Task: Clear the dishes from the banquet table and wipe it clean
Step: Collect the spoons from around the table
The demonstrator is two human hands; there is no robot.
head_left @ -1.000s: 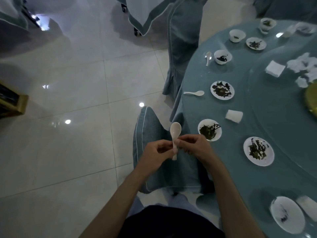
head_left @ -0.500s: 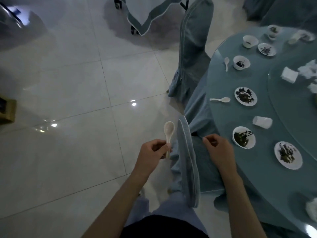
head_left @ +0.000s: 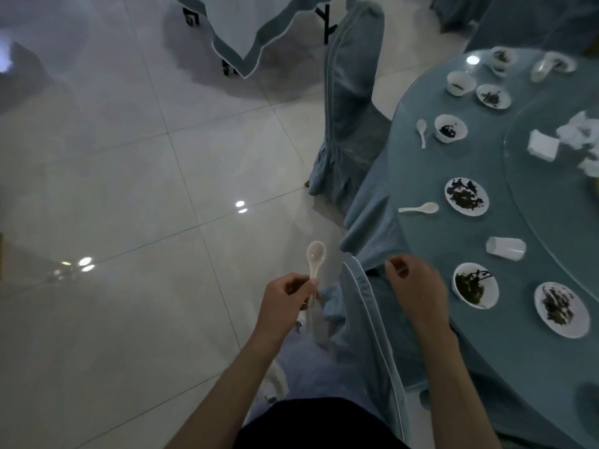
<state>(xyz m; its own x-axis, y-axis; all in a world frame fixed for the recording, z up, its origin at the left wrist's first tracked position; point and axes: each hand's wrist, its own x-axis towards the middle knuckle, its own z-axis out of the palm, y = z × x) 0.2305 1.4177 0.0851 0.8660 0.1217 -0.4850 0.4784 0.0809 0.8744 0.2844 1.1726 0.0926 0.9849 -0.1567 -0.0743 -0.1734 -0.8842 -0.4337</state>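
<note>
Now the left hand (head_left: 285, 303) grips a glossy, oval-bowled white spoon (head_left: 316, 256); the right hand (head_left: 415, 293) curls empty.

Bowl (head_left: 475, 285) left of plate (head_left: 561, 309)
</note>
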